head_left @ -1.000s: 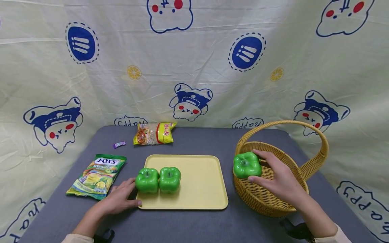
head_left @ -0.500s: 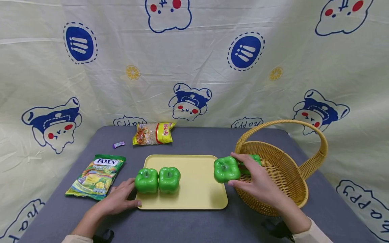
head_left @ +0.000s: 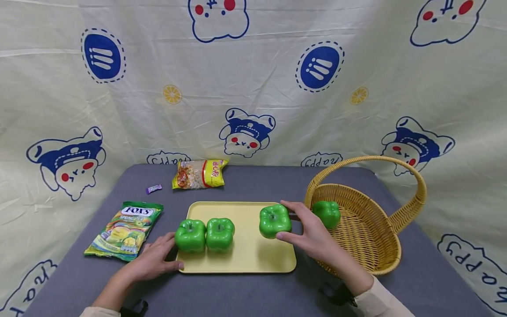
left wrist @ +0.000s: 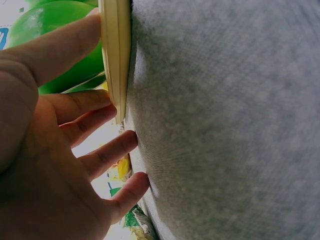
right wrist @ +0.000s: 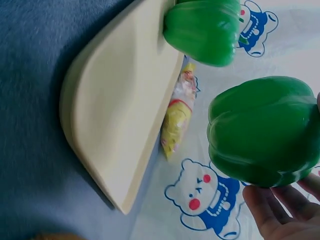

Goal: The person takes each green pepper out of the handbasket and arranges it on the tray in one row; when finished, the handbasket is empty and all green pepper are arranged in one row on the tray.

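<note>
In the head view my right hand (head_left: 306,231) holds a green bell pepper (head_left: 275,221) by its right side, thumb below and fingers above. The pepper hangs over the right part of the pale yellow tray (head_left: 253,259), and the right wrist view shows a gap between them. Two more green bell peppers, one left (head_left: 190,236) and one right (head_left: 220,235), sit side by side on the tray's left. My left hand (head_left: 155,259) rests at the tray's left edge. In the left wrist view its fairly straight thumb and fingers touch the tray rim (left wrist: 116,65) and the tabletop.
On the right stands a wicker basket (head_left: 366,259) with a tall handle, a green bell pepper (head_left: 326,214) inside. A FOX'S candy bag (head_left: 126,231) lies left, a small purple-wrapped candy (head_left: 154,189) behind it. Behind the tray is a yellow snack packet (head_left: 199,174).
My right hand has carried the bell pepper left, out from above the basket to above the tray. Another pepper in the basket has come into view. The left hand has stayed put.
</note>
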